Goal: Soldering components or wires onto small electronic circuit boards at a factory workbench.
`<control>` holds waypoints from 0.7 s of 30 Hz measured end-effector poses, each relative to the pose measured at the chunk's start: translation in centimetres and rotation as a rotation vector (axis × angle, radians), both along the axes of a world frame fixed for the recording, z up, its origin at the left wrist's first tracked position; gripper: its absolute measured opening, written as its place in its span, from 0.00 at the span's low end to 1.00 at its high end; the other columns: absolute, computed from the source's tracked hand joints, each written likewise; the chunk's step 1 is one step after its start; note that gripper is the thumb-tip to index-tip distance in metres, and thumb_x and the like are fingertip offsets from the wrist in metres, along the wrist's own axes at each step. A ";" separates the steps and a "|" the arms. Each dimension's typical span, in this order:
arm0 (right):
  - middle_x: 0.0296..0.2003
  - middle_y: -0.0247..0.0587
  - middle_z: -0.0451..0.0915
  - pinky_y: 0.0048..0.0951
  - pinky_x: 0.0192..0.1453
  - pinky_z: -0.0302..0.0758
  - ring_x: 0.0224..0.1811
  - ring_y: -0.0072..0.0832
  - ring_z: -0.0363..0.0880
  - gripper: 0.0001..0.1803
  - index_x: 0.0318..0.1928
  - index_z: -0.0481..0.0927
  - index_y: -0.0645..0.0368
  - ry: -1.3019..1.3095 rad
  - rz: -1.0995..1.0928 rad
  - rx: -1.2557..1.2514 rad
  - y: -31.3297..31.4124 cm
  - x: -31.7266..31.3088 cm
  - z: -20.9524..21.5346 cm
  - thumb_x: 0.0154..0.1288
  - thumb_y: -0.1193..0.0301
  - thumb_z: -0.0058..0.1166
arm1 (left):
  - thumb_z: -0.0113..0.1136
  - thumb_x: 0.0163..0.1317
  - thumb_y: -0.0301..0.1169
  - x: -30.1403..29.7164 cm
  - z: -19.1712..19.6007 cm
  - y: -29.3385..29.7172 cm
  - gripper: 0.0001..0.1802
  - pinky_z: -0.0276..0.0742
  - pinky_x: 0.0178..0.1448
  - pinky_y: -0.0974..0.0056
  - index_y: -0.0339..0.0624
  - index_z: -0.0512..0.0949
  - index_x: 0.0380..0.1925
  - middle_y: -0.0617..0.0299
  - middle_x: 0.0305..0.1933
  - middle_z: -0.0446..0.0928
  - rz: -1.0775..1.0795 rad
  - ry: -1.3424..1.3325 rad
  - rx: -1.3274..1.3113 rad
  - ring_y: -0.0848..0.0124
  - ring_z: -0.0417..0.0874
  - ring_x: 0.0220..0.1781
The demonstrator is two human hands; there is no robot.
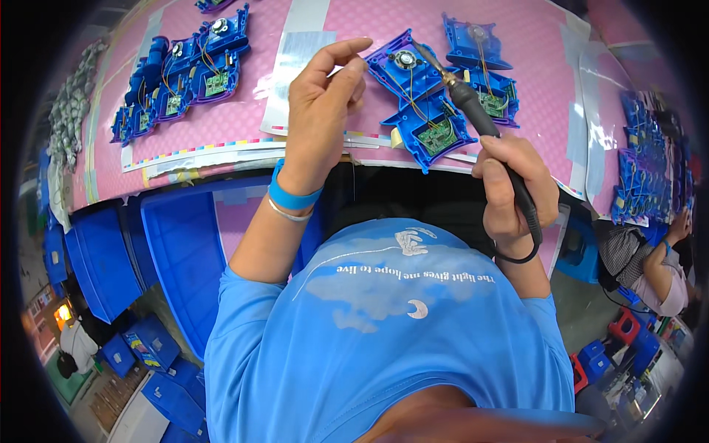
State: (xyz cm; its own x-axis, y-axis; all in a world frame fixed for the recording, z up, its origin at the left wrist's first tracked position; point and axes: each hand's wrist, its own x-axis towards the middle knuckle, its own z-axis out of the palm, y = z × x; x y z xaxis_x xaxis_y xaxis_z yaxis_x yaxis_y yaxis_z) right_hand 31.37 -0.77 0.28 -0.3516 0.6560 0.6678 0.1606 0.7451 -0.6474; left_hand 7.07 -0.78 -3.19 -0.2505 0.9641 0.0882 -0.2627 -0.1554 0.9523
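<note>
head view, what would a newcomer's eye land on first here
Probably the black-handled soldering iron gripped in the right hand, its tip over an open blue plastic housing with a green circuit board on the pink table mat. Next, the left hand, raised just left of that housing with thumb and forefinger pinched. A row of similar blue housings lies at upper left.
</note>
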 end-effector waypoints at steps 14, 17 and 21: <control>0.27 0.48 0.84 0.30 0.29 0.74 0.24 0.34 0.82 0.11 0.43 0.85 0.70 0.038 -0.026 -0.134 -0.2 0.6 -0.8 0.60 0.79 0.63 | 0.63 0.66 0.15 1.5 -0.5 0.3 0.20 0.78 0.30 0.67 0.37 0.77 0.57 0.55 0.39 0.83 0.318 0.872 0.203 0.74 0.82 0.26; 0.27 0.47 0.83 0.30 0.28 0.73 0.24 0.33 0.82 0.10 0.43 0.86 0.70 0.039 -0.013 -0.150 0.0 0.3 -0.8 0.61 0.79 0.63 | 0.62 0.66 0.15 1.6 -0.4 0.3 0.20 0.78 0.29 0.68 0.37 0.77 0.57 0.54 0.39 0.83 0.316 0.885 0.219 0.74 0.83 0.26; 0.26 0.47 0.83 0.29 0.28 0.73 0.24 0.33 0.81 0.10 0.43 0.86 0.69 0.028 -0.010 -0.161 0.1 0.2 -1.1 0.62 0.78 0.64 | 0.62 0.66 0.14 1.6 -0.3 0.2 0.20 0.78 0.29 0.69 0.37 0.76 0.57 0.54 0.39 0.83 0.308 0.883 0.241 0.74 0.83 0.26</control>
